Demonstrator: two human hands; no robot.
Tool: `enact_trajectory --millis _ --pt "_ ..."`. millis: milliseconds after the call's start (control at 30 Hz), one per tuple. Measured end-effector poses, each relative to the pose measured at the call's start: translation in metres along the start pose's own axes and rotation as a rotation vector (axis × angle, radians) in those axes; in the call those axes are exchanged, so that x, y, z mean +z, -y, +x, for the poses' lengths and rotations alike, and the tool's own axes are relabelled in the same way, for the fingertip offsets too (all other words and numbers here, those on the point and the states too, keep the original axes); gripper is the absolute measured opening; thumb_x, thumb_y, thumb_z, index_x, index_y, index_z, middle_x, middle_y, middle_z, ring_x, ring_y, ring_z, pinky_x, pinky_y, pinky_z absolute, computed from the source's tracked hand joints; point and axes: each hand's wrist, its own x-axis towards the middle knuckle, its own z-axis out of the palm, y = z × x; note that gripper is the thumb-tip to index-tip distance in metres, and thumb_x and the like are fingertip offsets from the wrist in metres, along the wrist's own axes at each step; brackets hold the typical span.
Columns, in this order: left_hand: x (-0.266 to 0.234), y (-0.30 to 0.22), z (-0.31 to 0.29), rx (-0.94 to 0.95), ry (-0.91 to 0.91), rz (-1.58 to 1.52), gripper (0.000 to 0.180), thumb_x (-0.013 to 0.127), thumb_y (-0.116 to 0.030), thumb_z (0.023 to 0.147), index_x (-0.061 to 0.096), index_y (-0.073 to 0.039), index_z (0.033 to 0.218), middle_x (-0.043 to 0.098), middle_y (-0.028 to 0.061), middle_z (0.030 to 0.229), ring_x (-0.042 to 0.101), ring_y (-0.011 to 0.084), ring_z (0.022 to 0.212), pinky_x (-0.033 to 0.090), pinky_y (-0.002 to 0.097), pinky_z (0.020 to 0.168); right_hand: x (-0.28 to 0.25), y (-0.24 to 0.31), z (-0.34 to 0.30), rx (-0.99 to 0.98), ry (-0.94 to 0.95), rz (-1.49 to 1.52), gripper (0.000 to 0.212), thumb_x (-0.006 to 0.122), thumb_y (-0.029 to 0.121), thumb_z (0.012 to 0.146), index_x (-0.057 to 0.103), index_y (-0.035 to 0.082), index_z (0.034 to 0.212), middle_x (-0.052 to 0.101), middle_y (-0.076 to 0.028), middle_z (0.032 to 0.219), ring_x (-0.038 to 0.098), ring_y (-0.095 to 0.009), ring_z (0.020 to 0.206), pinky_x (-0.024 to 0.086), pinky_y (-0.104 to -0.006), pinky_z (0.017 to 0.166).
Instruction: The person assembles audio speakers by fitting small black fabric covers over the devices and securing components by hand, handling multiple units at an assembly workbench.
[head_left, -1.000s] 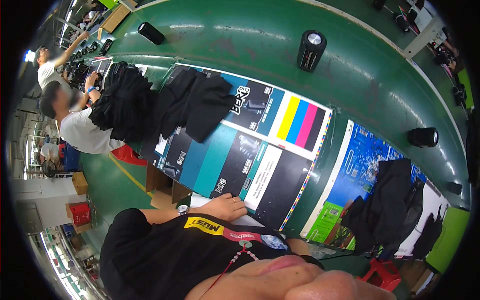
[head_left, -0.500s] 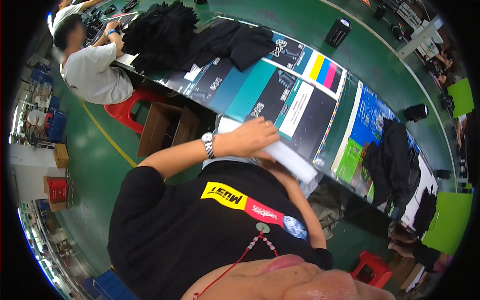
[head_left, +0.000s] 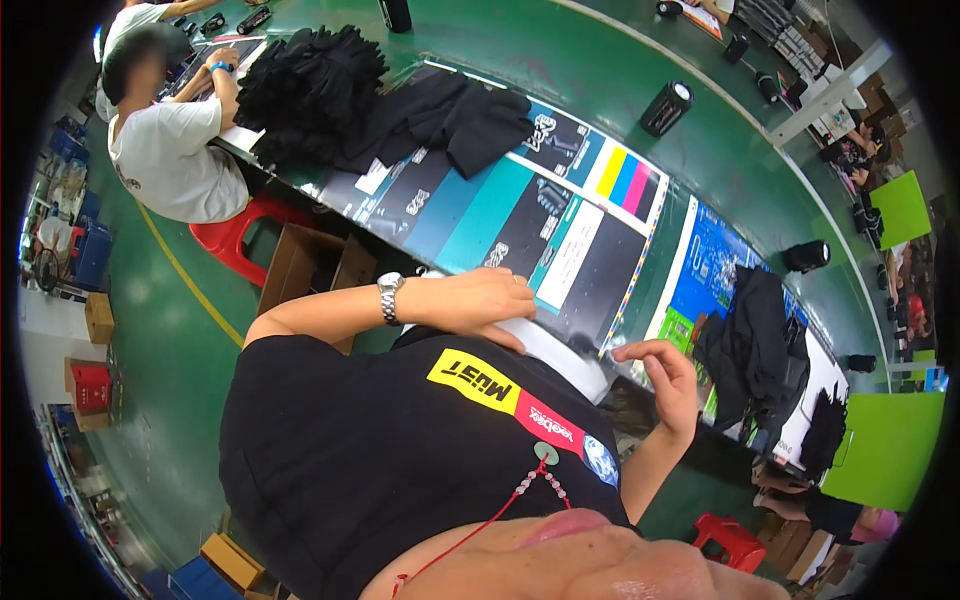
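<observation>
A white, roll-like piece (head_left: pixel 560 358), smooth and long, lies across my front at the near table edge. My left hand (head_left: pixel 480 305), with a metal watch at the wrist, is closed over its left end; the thumb tucks underneath and part of the piece is hidden there. My right hand (head_left: pixel 662 385) is raised off its right end, fingers bent and apart, with nothing visible in them. Beyond lie printed sheets (head_left: pixel 480 215) with teal and dark stripes on the table.
A heap of black cloth pieces (head_left: pixel 310 95) sits at the far left, a crumpled black cloth (head_left: pixel 755 340) at the right. Black cylindrical devices (head_left: pixel 667 108) stand beyond the table. A person in white (head_left: pixel 180 150) sits at the left by a red stool (head_left: pixel 225 238) and a cardboard box (head_left: pixel 290 265).
My right hand has come up from beneath the white piece and is now apart from it at the right. My left hand and the piece have dropped closer to my body.
</observation>
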Motion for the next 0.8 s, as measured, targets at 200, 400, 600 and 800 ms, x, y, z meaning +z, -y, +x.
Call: enact_trajectory --millis 200,400,600,800 --pt "-0.069 0.124 0.035 -0.504 -0.651 0.048 0.023 0.069 -0.022 0.082 0.06 -0.005 0.094 0.058 0.0065 0.082 0.057 0.0232 0.075 0.046 0.034 0.069 -0.023 -0.024 0.063 0.113 -0.123 0.012 0.016 0.05 0.009 0.095 0.059 -0.004 0.097 0.067 -0.015 0.095 0.065 -0.02 0.091 0.047 -0.0306 0.087" --pt "-0.055 0.231 0.039 -0.84 -0.673 0.458 0.038 0.073 -0.033 0.077 0.058 -0.001 0.092 0.056 0.0142 0.091 0.053 0.03 0.093 0.045 0.0396 0.08 -0.075 -0.043 0.174 -0.083 -0.394 -0.081 0.021 0.056 0.012 0.094 0.056 -0.002 0.11 0.062 -0.011 0.109 0.058 -0.017 0.101 0.046 -0.0307 0.089" --pt "-0.049 0.236 0.046 -0.726 -0.716 0.393 0.025 0.07 -0.019 0.078 0.06 -0.002 0.093 0.057 0.0113 0.089 0.056 0.0307 0.087 0.046 0.0396 0.077 -0.166 -0.049 0.288 -0.262 -0.888 -0.671 0.074 0.079 0.029 0.075 0.042 -0.003 0.13 0.041 -0.021 0.135 0.041 -0.032 0.126 0.035 -0.0407 0.104" --pt "-0.06 0.23 0.043 -0.645 -0.713 0.249 0.03 0.068 -0.015 0.08 0.06 0.001 0.103 0.057 0.0135 0.097 0.056 0.0321 0.091 0.046 0.0392 0.082 -0.207 -0.056 0.355 -0.249 -0.831 -0.832 0.103 0.085 0.036 0.065 0.027 0.002 0.143 0.032 -0.027 0.141 0.032 -0.039 0.132 0.028 -0.0434 0.109"
